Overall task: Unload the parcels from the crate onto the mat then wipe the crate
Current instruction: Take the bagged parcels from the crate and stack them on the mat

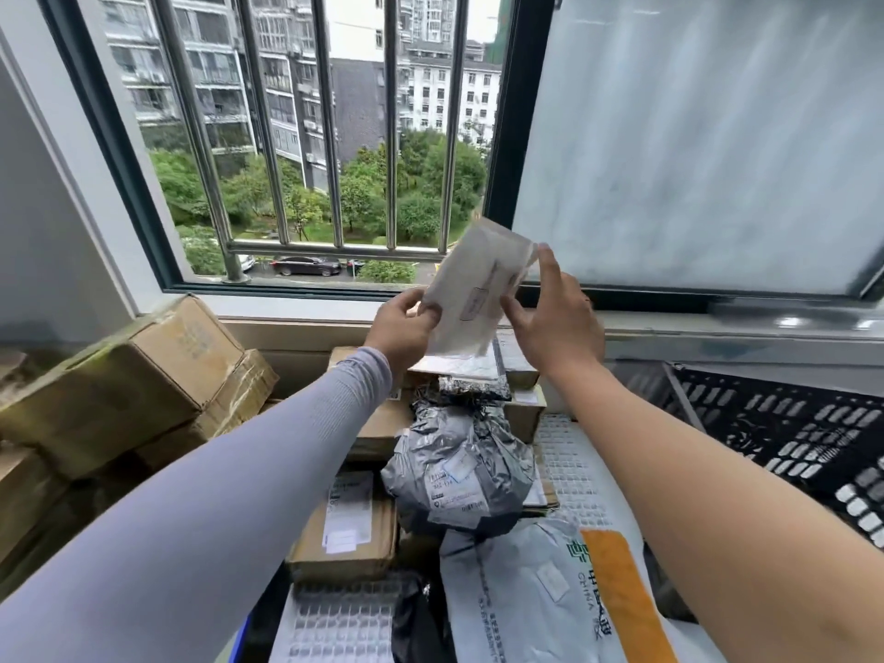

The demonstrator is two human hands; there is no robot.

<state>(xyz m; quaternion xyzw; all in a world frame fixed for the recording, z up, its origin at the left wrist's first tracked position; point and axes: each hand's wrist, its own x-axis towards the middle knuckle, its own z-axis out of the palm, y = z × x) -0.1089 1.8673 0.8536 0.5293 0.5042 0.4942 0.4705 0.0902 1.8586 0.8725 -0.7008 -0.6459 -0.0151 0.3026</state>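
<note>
Head view: a flat white envelope parcel [478, 289] is held up in front of the barred window [306, 136], tilted, with its far corner raised toward the frosted pane [708, 136] on the right. It is gripped at its left edge by the left hand [406, 323], whose fingers [430, 313] are curled round it with the thumb on the near face. The right hand [555, 313] is placed at the parcel's right edge, its fingers fairly straight, the index tip touching the upper right corner and the thumb laid against the near face; whether the parcel is truly pinched there cannot be told. A pale grey sleeve [239, 495] is worn on the left arm, while the right forearm is bare.

Below the hands, a pile of parcels is seen: a crumpled grey plastic mailer [459, 471] in the middle, a brown cardboard box with a white label [344, 533] just left of it, further brown boxes [382, 423] behind, and a white courier bag with an orange stripe [540, 595] nearest. A white gridded mat [569, 466] is visible under and to the right of these. A black perforated crate [794, 437] is seen at the right, tipped at an angle. Larger taped cardboard cartons [124, 380] are stacked at the far left beside the wall.
</note>
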